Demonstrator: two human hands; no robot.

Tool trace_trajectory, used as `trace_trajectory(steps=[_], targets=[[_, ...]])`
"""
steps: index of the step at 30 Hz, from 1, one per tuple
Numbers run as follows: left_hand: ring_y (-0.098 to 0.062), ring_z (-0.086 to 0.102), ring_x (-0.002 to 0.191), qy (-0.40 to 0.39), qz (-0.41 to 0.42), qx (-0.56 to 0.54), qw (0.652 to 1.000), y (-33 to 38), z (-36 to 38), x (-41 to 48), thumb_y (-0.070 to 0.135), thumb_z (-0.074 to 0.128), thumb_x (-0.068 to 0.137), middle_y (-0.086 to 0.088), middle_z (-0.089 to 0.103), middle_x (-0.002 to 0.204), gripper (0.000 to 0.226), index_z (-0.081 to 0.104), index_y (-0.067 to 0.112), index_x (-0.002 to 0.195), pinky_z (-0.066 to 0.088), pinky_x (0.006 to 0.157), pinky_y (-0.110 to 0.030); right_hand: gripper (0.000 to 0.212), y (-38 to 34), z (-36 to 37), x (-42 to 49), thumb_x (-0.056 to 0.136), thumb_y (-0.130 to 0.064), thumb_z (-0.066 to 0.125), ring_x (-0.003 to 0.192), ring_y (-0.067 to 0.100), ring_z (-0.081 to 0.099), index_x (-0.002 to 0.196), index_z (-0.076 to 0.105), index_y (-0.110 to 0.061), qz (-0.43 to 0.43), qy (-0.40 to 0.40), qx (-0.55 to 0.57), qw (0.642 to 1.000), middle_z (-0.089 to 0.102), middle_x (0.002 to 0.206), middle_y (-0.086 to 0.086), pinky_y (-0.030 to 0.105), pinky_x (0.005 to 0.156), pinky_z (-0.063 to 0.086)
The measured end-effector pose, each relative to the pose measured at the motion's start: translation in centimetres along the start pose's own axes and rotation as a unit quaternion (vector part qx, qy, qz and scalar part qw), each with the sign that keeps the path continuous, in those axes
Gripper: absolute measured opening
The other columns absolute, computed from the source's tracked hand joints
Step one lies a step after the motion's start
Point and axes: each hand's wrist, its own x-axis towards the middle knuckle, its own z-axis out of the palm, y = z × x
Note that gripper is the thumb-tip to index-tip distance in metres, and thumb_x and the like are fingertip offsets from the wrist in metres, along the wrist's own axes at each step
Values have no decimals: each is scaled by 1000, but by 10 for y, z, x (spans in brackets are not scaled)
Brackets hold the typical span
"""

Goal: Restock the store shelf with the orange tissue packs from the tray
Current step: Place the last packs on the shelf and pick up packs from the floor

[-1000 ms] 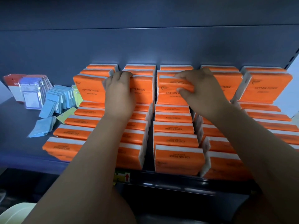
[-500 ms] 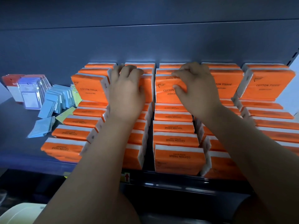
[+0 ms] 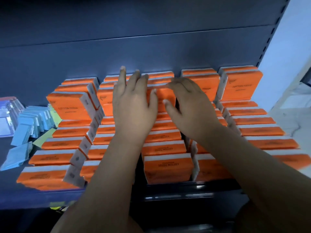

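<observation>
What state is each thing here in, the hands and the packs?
left hand: open, fingers straight, over the back packs.
right hand: fingers on an upright pack; grip unclear, blurred.
orange tissue packs: shelved in rows, top ones upright.
blue packets: leaning in a row, some fallen.

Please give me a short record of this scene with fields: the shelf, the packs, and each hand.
shelf: dark blue, holds rows of packs
orange tissue packs: several rows, flat packs in front, upright packs at the back
left hand: fingers straight, over the upright packs at the back
right hand: at the middle upright pack; grip unclear, blurred
blue packs: on the shelf, left of the orange ones
</observation>
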Motion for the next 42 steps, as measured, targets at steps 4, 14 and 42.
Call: trace_trajectory(steps=[4,14,42], targets=[[-37,28,152,-8,-14,-57,998,42,5,-4,35,48,98,-12,57,148,49,61,8,136,29,121,-53,52,10,-34,-24,98,-43,45,132,31,49,133,57,-7,113,18,-37,993,57,139,13,44,107,43],[-36,34,150,-101,68,-177,977,181,3,-49,38,52,95,-9,60,145,48,64,10,132,30,122,-48,43,30,-138,-118,101,-40,48,130,31,45,127,56,-7,322,52,-98,940,57,133,12,42,104,38],[-33,52,131,-627,286,-158,707,466,73,-364,48,66,92,-10,59,139,56,58,12,135,47,105,-44,57,81,-247,-596,103,-43,47,140,29,40,149,41,-9,769,88,-69,630,47,149,11,38,108,36]])
